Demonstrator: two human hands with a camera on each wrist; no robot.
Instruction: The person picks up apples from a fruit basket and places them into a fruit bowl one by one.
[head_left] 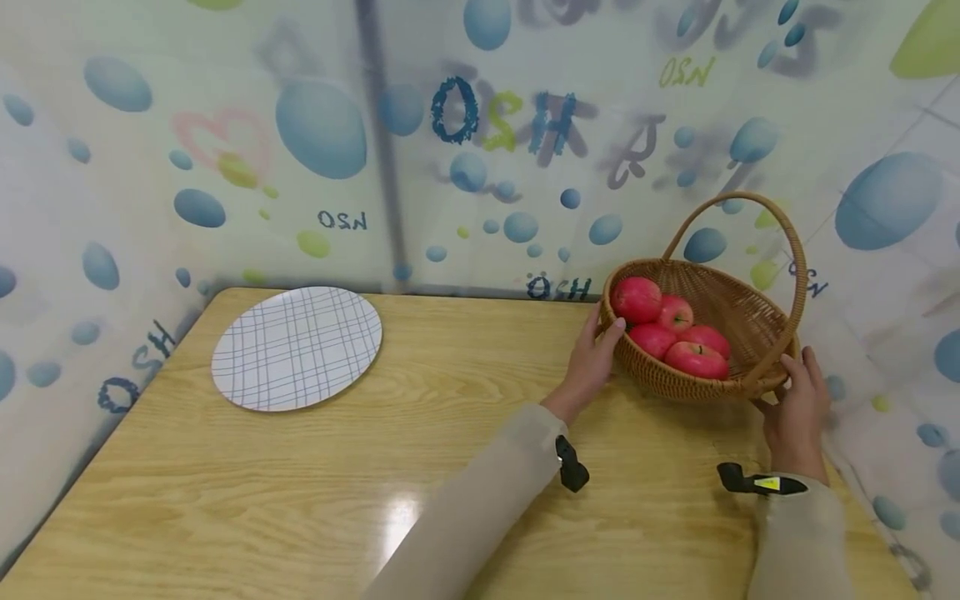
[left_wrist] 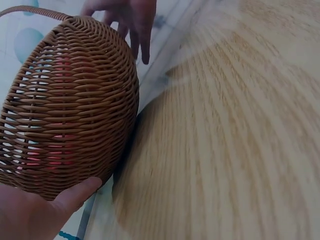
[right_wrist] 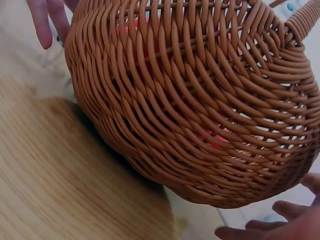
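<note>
A brown wicker basket (head_left: pixel 675 383) with a tall arched handle (head_left: pixel 802 275) is between my two hands at the back right, close over the table. Its near side dips toward me. Several red apples (head_left: pixel 697 360) lie together in its left part. My left hand (head_left: pixel 588 362) grips the left end, thumb near the rim. At the opposite end, my right hand (head_left: pixel 801 412) holds the basket with fingers by the rim and thumb lower down. Both wrist views show the woven wall from outside, apples glimpsed through the gaps; the left thumb (left_wrist: pixel 77 195) touches the weave.
A white oval plate (head_left: pixel 300 350) with a blue line grid lies at the table's back left. The wood-grain table (head_left: pixel 337 483) meets patterned sheets (head_left: pixel 480 200) along its back. Each sleeved wrist carries a small black camera mount (head_left: pixel 572 465).
</note>
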